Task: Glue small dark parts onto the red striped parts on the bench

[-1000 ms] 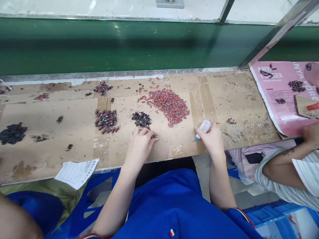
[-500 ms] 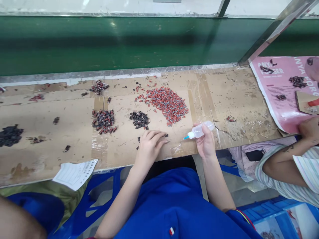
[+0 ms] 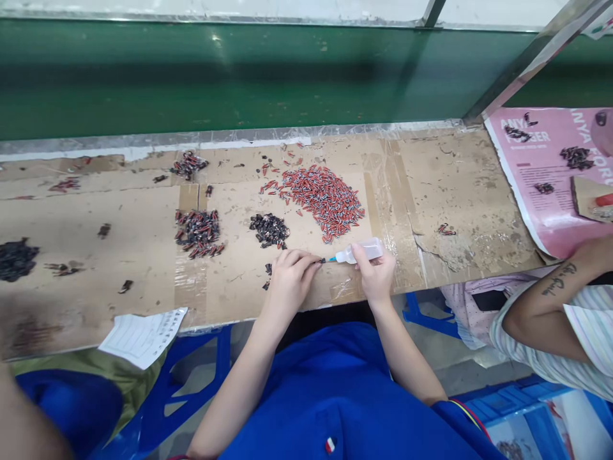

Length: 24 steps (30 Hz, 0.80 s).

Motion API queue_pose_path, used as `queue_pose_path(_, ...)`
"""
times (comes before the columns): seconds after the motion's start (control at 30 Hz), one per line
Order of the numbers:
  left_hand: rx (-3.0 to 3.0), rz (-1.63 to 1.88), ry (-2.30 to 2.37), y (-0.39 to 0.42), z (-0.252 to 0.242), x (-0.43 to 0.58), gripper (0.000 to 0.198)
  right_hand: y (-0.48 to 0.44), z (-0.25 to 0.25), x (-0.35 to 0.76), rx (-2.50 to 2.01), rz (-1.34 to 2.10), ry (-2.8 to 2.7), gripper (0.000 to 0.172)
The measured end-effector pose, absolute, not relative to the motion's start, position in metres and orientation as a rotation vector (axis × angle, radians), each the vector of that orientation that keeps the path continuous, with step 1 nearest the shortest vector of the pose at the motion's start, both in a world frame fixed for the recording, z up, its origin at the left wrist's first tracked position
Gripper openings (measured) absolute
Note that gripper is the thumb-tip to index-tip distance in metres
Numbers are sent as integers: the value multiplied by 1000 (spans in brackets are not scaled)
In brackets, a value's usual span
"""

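"What's in that right hand [image 3: 378,273]?"
"A soft-looking, translucent plastic bottle [image 3: 372,246], fingers and thumb wrapped round it. It lies nearly level above the board, its thin blue tip pointing at the other hand."
"And the left hand [image 3: 288,276]?"
"Nearly closed, fingertips and thumb pinching a small dark piece [image 3: 323,260] right at the bottle's tip. Whether they touch, I can't tell."
"Anything in the way?"
"Nothing between the two hands. Beyond them, on the scuffed, taped cardboard [image 3: 445,185], there's a broad heap of slim red pieces [image 3: 323,201], with a glossy black pile [image 3: 269,230] beside it and a mixed red-and-black pile [image 3: 197,232] farther left. A creased white slip [image 3: 143,335] hangs over the edge."
"Containers?"
"Just the bottle, its contents unclear, and a blue plastic crate [image 3: 539,425] below, holding things too blurred to name."
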<state>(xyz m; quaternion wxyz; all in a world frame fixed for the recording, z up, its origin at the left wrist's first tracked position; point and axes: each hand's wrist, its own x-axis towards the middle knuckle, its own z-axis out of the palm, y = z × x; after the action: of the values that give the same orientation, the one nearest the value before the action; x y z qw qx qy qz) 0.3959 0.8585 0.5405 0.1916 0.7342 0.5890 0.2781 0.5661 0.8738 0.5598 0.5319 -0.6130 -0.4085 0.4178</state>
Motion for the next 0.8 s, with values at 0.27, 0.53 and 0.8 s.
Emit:
queue_pose_path(0.27, 2070, 800, 1664, 858, 540, 396, 15, 874, 553, 566, -1484, 984, -1032, 27)
queue_pose_path(0.53, 2107, 827, 1679, 858, 539, 397, 15, 872, 550, 565, -1523, 975, -1058, 28)
queue_pose_path(0.8, 2125, 813, 1710, 857, 539, 398, 15, 872, 553, 565, -1499, 938, -1020, 28)
